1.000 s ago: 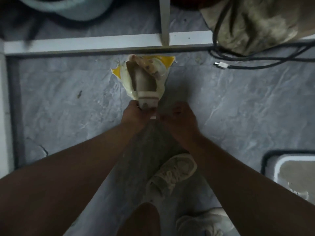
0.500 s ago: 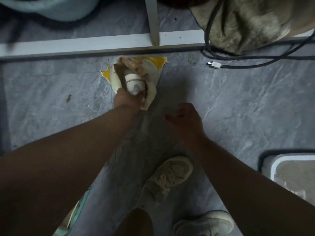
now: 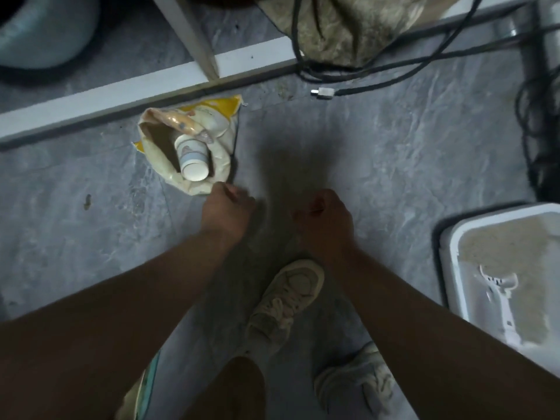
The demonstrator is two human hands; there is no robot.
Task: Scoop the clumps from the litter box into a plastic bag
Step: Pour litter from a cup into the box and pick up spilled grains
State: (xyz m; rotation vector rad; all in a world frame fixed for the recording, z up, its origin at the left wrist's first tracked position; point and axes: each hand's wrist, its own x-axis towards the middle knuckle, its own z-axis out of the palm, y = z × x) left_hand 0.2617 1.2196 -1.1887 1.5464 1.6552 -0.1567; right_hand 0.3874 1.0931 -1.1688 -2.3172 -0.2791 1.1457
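A cream and yellow plastic bag (image 3: 219, 137) lies open on the grey floor, with a white paper cup (image 3: 192, 160) lying inside its mouth. My left hand (image 3: 227, 209) hovers just below the bag's lower edge, fingers curled, holding nothing. My right hand (image 3: 325, 219) hangs to the right over bare floor, fingers loosely curled and empty. The white litter box (image 3: 451, 256) sits at the right edge, filled with sandy litter, and a white scoop (image 3: 500, 298) rests in it.
A white frame rail (image 3: 121, 95) runs behind the bag. Black cables (image 3: 394, 77) and a plug (image 3: 322, 92) lie at the upper right beside a crumpled cloth (image 3: 348, 22). My two shoes (image 3: 288, 295) stand on the floor below my hands.
My left hand pushed the cup into the bag, let it go and drew back toward me. The right hand stayed off the bag. The view shifted, showing more of the litter box.
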